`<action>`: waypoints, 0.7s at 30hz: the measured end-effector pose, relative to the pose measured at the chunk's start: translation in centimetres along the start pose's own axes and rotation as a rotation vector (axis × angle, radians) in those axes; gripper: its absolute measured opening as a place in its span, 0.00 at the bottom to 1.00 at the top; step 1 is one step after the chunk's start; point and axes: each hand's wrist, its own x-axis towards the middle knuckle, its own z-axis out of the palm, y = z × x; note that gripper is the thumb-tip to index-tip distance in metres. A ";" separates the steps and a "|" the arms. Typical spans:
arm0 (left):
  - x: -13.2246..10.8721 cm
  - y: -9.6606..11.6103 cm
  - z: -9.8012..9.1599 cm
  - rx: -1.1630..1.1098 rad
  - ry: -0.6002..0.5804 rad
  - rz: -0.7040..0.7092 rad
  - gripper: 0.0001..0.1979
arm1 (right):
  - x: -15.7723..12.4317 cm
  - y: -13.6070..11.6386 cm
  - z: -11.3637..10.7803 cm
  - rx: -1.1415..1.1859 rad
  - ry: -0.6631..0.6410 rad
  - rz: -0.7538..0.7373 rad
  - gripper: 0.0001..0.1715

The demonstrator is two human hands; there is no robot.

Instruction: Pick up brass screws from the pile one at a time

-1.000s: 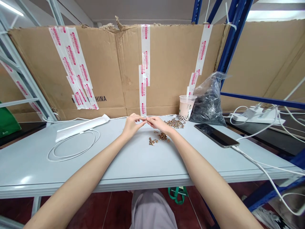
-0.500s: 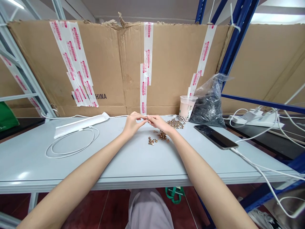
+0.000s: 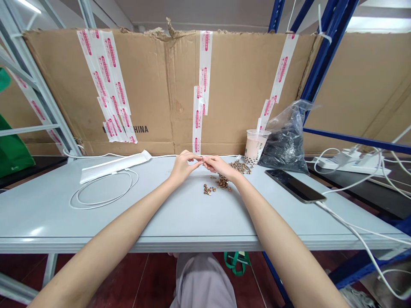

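Mostly the view has swung, slightly left; fingertip to fingertip, the left hand (image 3: 182, 169) and right hand (image 3: 221, 166) pinch a small brassy piece (image 3: 203, 160) over the worktop (image 3: 195, 218). Loose brassy fasteners (image 3: 222, 182) lie near the right hand, with a drink cup (image 3: 256, 146) and plastic bag (image 3: 285, 147) beyond.

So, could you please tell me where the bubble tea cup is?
In the head view, the bubble tea cup stands toward the back of the table, right of centre, left of the plastic bag and beside the farther pile of metal fasteners.
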 end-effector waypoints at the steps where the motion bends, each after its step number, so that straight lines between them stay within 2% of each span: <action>1: 0.0 0.0 0.0 0.000 -0.003 0.003 0.05 | -0.1 -0.1 -0.1 -0.014 0.004 0.008 0.22; 6: -0.1 0.1 0.0 0.010 -0.017 -0.008 0.04 | -0.3 -0.4 -0.4 -0.068 0.000 0.040 0.18; 11: -0.2 -0.4 0.1 0.005 -0.047 -0.007 0.05 | -0.1 0.1 -0.2 -0.065 -0.026 0.045 0.21; 18: -0.3 -0.5 0.2 -0.004 -0.078 -0.051 0.05 | -0.3 0.1 -0.3 -0.183 -0.026 0.046 0.20; 21: -0.4 -0.5 0.2 0.024 -0.132 -0.064 0.05 | -0.2 0.2 -0.4 -0.264 -0.028 0.038 0.21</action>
